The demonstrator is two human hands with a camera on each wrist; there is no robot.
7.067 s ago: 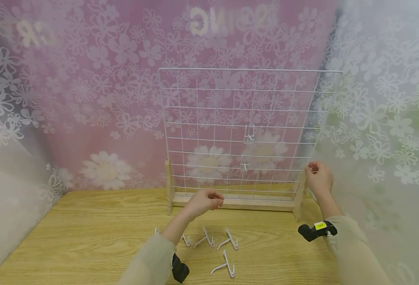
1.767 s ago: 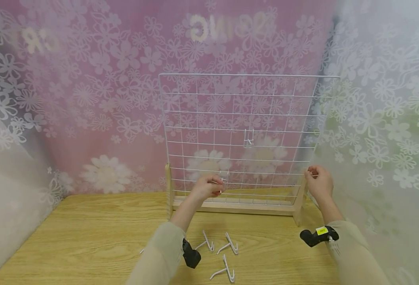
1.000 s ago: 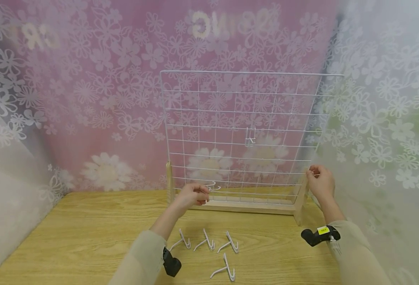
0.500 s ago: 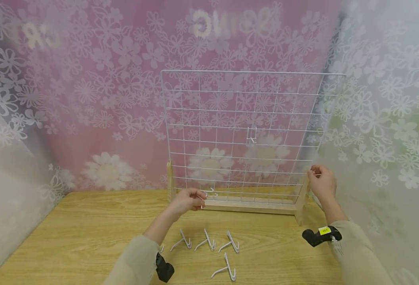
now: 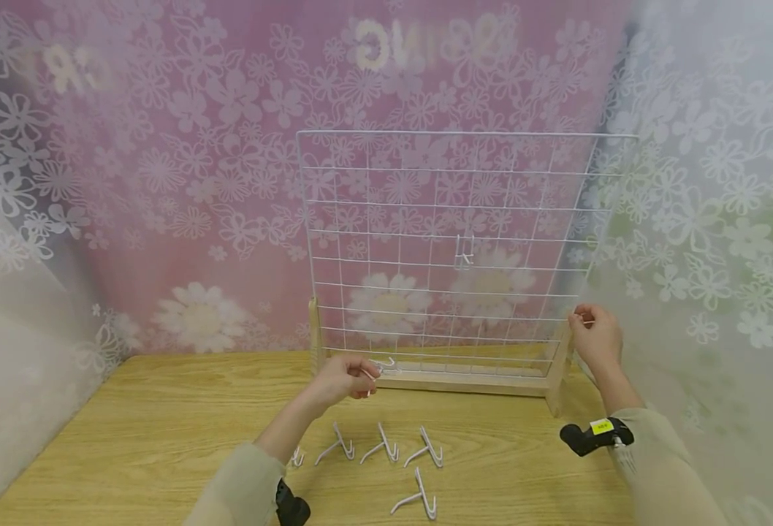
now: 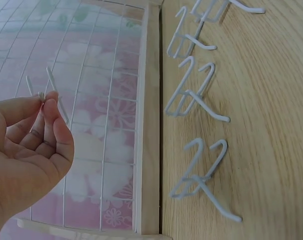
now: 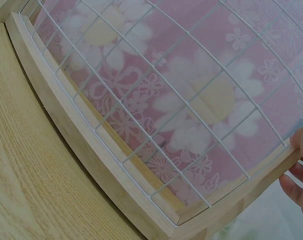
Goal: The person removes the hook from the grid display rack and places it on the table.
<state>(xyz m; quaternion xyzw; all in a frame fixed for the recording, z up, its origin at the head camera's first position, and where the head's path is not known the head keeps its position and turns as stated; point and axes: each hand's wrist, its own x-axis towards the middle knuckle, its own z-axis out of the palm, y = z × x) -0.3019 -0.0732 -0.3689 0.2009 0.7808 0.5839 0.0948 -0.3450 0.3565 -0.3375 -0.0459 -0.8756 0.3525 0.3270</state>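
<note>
My left hand point(image 5: 345, 380) pinches a white wire hook point(image 5: 389, 363) between thumb and fingertips, in front of the lower bars of a white wire grid rack point(image 5: 465, 133). In the left wrist view the two prongs of that hook point(image 6: 50, 77) stick out past the fingertips. At the rack's right side, my right hand point(image 5: 597, 337) grips the edge by the top of the wooden upright point(image 5: 560, 361); its thumb is in front, with fingers partly out of frame in the right wrist view. Another hook point(image 5: 465, 258) hangs near the grid's middle.
Several more white hooks lie on the wooden table point(image 5: 163, 438) before the rack, one of them point(image 5: 419, 495) closer to me. A wooden base bar point(image 5: 465, 381) joins the uprights. A flowered curtain point(image 5: 196, 183) hangs behind, and a pale one point(image 5: 702, 256) at right.
The lower of two hooks on the grid has come off and is now in my left hand. That hand has drawn down and left with it. The right hand keeps its place.
</note>
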